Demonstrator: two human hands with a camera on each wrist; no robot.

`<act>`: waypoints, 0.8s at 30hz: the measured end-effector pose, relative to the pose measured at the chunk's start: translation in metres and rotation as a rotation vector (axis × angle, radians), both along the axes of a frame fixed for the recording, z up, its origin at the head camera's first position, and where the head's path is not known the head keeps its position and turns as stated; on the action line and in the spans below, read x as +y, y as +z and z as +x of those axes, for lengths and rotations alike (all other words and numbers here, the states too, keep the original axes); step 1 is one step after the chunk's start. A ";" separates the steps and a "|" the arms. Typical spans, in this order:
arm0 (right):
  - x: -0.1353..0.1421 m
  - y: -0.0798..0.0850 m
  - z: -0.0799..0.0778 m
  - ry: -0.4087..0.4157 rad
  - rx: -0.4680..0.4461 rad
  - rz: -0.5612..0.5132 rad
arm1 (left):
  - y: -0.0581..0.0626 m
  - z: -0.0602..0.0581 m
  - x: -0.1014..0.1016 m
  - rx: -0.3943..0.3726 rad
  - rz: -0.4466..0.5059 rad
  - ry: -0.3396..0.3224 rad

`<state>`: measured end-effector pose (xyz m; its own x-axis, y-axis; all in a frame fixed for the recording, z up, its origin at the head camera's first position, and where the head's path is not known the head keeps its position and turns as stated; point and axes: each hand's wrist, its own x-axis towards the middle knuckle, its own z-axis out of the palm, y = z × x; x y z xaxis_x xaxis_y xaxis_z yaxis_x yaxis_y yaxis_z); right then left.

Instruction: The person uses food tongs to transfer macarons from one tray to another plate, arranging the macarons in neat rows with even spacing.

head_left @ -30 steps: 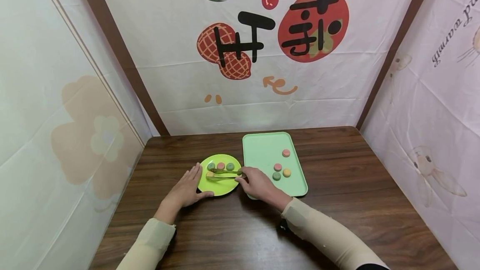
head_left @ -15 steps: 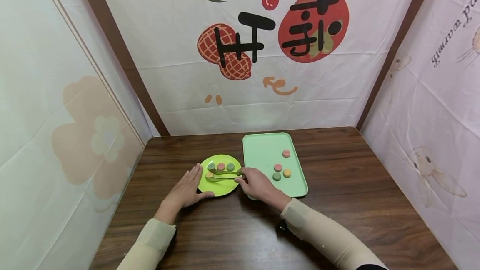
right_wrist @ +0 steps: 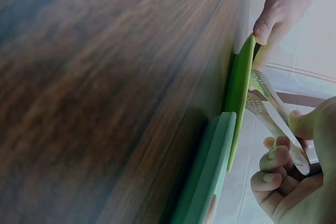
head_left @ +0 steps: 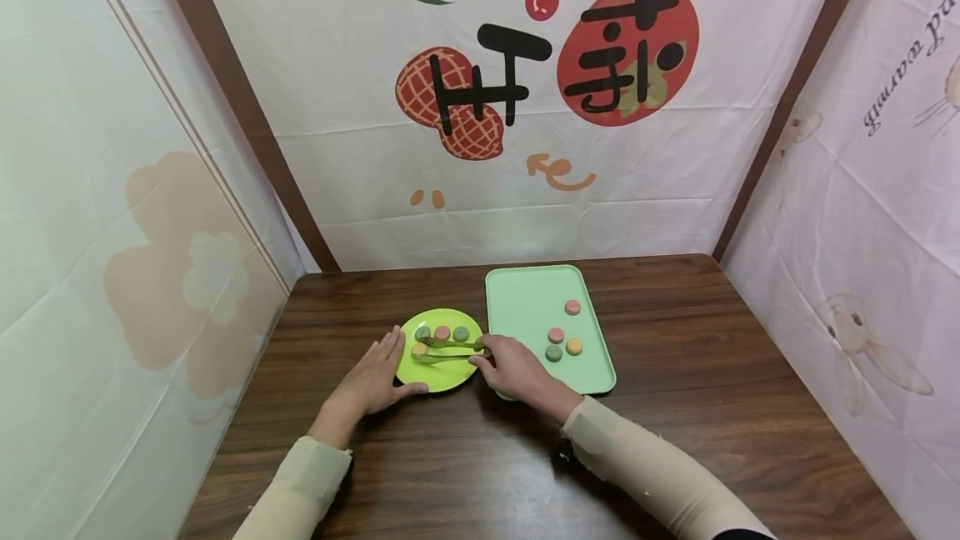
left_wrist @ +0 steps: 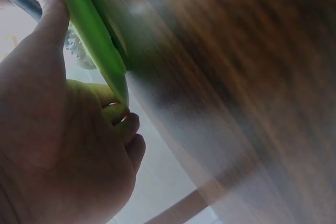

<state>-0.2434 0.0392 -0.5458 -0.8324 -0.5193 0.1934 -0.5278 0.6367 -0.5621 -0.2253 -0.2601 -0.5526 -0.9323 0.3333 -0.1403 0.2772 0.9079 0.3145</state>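
On the lime-green plate (head_left: 450, 377), my left hand (head_left: 371, 377) grips the left side of the rim, thumb along the near edge and fingers on the outer edge. My right hand (head_left: 517, 367) holds metal tongs (head_left: 453, 346) by the handle end. In the right wrist view the tongs (right_wrist: 274, 99) show perforated tips, low over the plate. A yellow macaron (head_left: 418, 350) lies between those tips at the plate's left. Behind it is a row: a green macaron (head_left: 423, 332), a pink macaron (head_left: 442, 332) and another green macaron (head_left: 461, 333).
A mint-green tray (head_left: 525, 294) stands right of the plate, partly beneath my right hand. Its right half bears several macarons: pink (head_left: 572, 307), pink (head_left: 556, 335), green (head_left: 553, 352) and yellow (head_left: 573, 347). Printed cloth walls (head_left: 480, 232) rise around the brown wooden table (head_left: 480, 457).
The tongs' tips have drawn slightly closer around the yellow macaron. Both hands, the plate and the tray stay in place.
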 end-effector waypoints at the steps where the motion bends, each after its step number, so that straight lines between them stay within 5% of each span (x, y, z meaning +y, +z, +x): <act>1: 0.000 0.000 0.000 -0.001 0.000 -0.001 | 0.000 0.000 0.000 0.001 -0.001 0.000; 24: 0.019 0.014 0.002 -0.007 0.011 -0.058 | 0.000 -0.001 0.001 -0.008 -0.004 0.007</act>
